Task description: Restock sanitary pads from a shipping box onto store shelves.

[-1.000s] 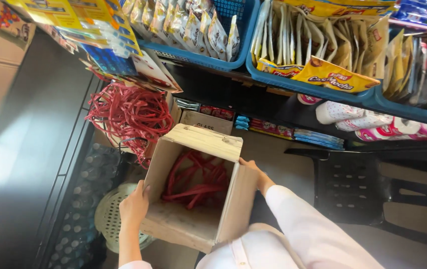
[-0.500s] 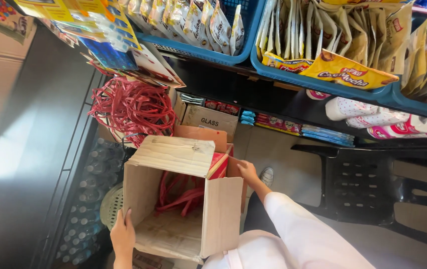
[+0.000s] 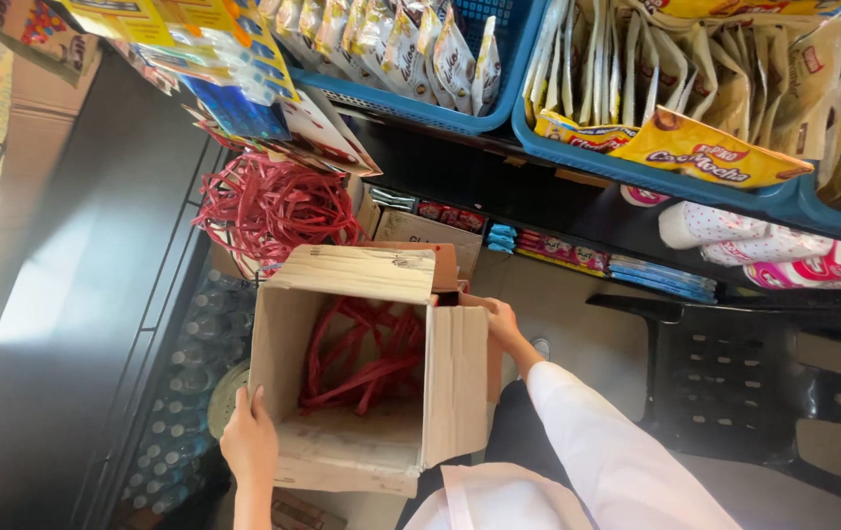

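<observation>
We hold an open cardboard box low in front of us, below the shop shelves, its mouth turned up toward the camera and its 4 flaps folded out. Inside lies a loose tangle of red plastic straps, resting on the bottom. Our left hand lies against the box's near left corner, fingers together and stretched flat along the cardboard, with the thumb on the outer wall. Our right hand is at the far right corner, fingers curled over the edge where 2 flaps meet; how firmly they pinch we cannot tell. The white sleeve runs back from that hand toward us.

Just beyond the box hangs a bigger bundle of the same red straps. Above it, blue baskets hold rows of snack packets. To the right stands a black plastic chair, and at the left, bottles sit behind a dark cabinet front.
</observation>
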